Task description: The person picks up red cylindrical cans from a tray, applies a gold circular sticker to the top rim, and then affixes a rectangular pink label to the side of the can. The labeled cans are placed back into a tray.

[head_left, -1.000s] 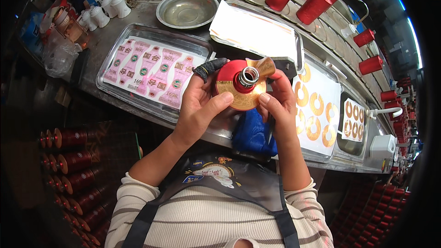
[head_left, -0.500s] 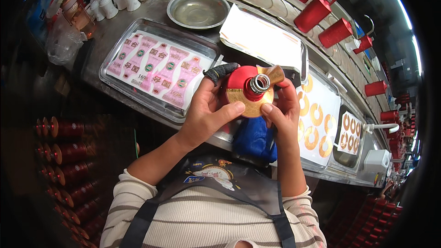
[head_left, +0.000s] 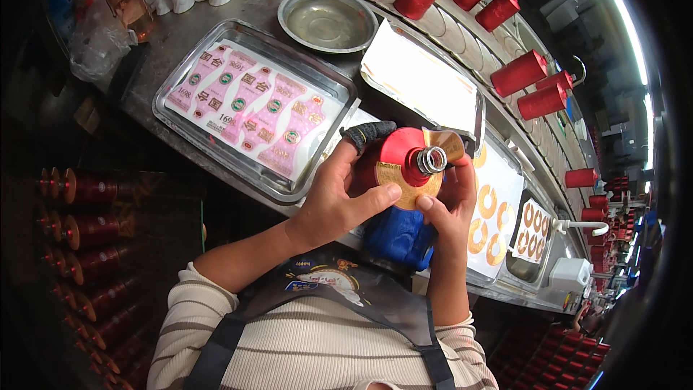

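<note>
My left hand and my right hand hold a red bottle between them, its open threaded neck facing up. A gold ring-shaped label lies around part of the bottle's shoulder. Both thumbs press on its near side, while one end of it stands up loose behind the neck by my right fingers. A dark cover wraps one left finger. Most of the bottle's body is hidden by my hands. Just below it is a shiny blue thing, whose kind I cannot make out.
A metal tray with pink printed labels lies left, a metal bowl behind it. Gold ring labels on white sheets lie right. Red bottles line the conveyor; more are stacked at lower left.
The whole view has shifted a little. Red bottles on the conveyor are in different places along it. Both hands keep their hold on the bottle, thumbs still on the gold label.
</note>
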`<state>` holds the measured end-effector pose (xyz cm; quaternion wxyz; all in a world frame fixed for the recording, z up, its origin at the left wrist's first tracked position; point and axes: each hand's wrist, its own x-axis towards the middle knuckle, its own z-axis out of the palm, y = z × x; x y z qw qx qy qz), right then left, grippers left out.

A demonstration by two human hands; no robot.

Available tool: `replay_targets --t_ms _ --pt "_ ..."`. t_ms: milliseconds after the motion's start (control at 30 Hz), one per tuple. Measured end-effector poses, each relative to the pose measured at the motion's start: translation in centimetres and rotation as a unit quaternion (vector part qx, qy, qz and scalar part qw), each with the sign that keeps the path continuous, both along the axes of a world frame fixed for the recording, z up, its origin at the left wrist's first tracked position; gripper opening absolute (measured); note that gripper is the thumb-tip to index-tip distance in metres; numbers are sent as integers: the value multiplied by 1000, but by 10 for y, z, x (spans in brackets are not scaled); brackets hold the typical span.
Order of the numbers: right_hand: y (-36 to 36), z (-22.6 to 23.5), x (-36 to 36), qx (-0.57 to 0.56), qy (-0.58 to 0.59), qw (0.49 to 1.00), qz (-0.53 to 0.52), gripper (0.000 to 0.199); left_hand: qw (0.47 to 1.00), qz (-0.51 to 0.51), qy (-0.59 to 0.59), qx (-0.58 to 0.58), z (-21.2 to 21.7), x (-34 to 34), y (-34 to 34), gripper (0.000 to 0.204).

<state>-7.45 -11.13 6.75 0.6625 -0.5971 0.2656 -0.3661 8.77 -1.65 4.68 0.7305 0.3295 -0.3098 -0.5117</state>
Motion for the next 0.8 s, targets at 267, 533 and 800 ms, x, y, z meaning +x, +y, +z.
replay_targets --t_ms 267,533,800 --pt "4 9 1 36 29 999 -17 66 1000 18 7 11 1 1 -4 53" --pt "6 9 3 36 26 999 -24 63 1000 20 1 21 2 1 -5 50" --pt "4 9 2 47 2 999 1 57 1000 16 -7 15 2 1 -5 55"
